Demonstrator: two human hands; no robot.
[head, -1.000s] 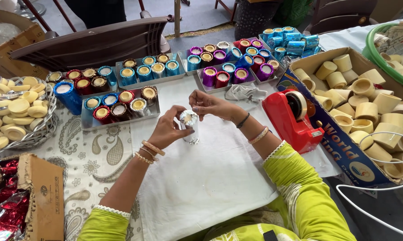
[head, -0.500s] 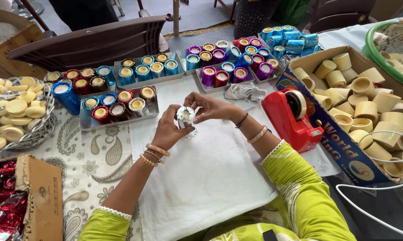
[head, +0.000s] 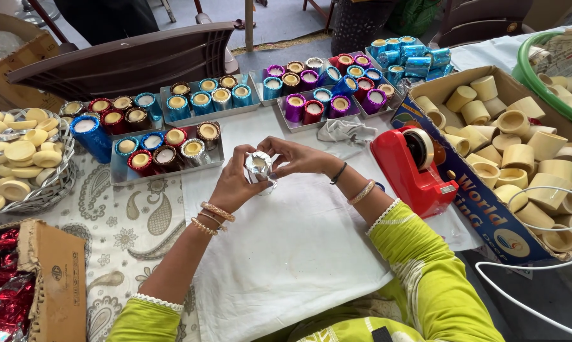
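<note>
A silver foil-wrapped cup (head: 258,170) is pinched between the left hand (head: 232,187) and right hand (head: 293,156) above the white cloth (head: 286,253). Open cloth is left at 6 o'clock; a tray of foiled cups (head: 165,158) is set at 10 o'clock, a red tape dispenser (head: 412,168) at 3 o'clock.

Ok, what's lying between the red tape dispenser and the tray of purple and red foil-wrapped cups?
In the head view, a crumpled scrap of grey foil lies on the white sheet between the red tape dispenser and that tray.

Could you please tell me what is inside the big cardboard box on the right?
The cardboard box holds many plain cream clay cups, piled loosely, some upright, some tipped. Its bottom and lower layers are covered.
</note>
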